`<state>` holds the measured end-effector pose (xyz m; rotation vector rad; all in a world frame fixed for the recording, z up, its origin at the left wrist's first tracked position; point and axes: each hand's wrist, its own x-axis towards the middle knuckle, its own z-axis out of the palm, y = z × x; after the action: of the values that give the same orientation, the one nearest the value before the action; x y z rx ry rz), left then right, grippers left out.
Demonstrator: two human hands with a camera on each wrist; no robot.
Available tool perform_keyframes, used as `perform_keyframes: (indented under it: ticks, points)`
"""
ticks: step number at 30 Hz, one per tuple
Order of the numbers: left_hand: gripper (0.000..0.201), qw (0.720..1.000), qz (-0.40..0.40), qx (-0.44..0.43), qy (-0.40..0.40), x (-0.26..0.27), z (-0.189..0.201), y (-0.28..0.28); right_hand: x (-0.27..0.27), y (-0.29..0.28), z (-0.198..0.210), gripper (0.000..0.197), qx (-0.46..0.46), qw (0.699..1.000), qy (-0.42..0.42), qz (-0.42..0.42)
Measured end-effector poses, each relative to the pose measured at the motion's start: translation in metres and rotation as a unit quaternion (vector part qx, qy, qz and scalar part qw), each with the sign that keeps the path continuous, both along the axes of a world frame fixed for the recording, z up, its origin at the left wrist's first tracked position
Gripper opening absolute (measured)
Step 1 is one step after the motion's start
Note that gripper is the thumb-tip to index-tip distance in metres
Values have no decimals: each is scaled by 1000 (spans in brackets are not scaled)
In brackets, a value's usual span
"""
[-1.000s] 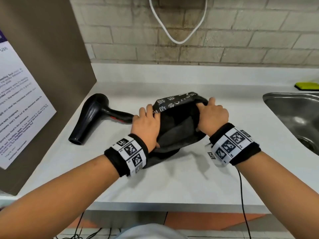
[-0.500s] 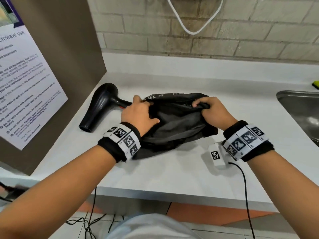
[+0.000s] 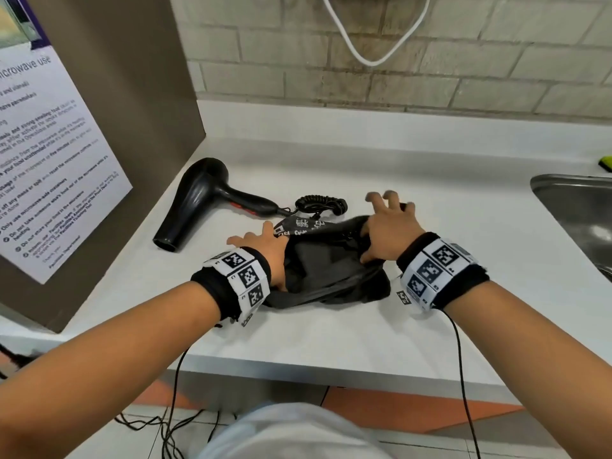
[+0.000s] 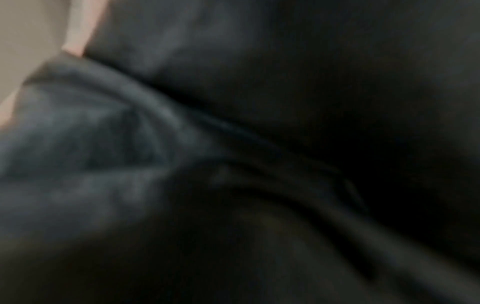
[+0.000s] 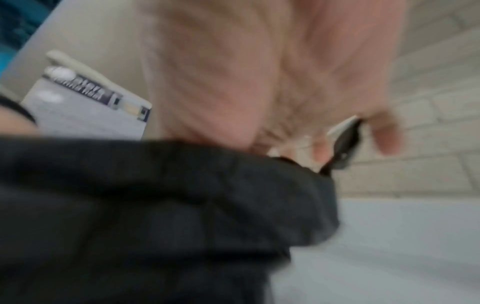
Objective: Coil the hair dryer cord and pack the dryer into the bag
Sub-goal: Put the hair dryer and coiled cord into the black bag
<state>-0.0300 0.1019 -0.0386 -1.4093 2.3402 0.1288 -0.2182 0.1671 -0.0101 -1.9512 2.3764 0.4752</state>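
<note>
The black hair dryer lies on the white counter at the left, nozzle toward me. Its curly cord sits bunched in a coil by the handle's end. In front of the cord a black fabric bag lies crumpled between my hands. My left hand rests on the bag's left edge with fingers spread, and dark bag fabric fills the left wrist view. My right hand is over the bag's right edge, fingers lifted and spread, blurred. A small black piece shows just beyond those fingers; contact is unclear.
A brown panel with a printed notice walls off the left. A steel sink is set in the counter at the right, with a yellow-green sponge behind it. A white cable loops on the brick wall.
Both hands have let go of the bag's mouth and their fingers have spread. The bag has slumped flatter and nearer me, so the coiled cord behind it now shows.
</note>
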Motion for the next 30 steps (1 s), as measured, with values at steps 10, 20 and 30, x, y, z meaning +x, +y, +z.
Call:
perform_keyframes:
  ticks: [10, 20, 30]
  points:
    - [49, 974, -25, 30, 223, 25, 1, -33, 3, -17, -18, 75, 42, 987, -77, 134]
    - [97, 996, -16, 69, 60, 43, -10, -29, 15, -38, -28, 44, 37, 986, -144, 69]
    - [106, 996, 55, 48, 41, 75, -2, -63, 23, -107, -13, 52, -2, 998, 0, 56]
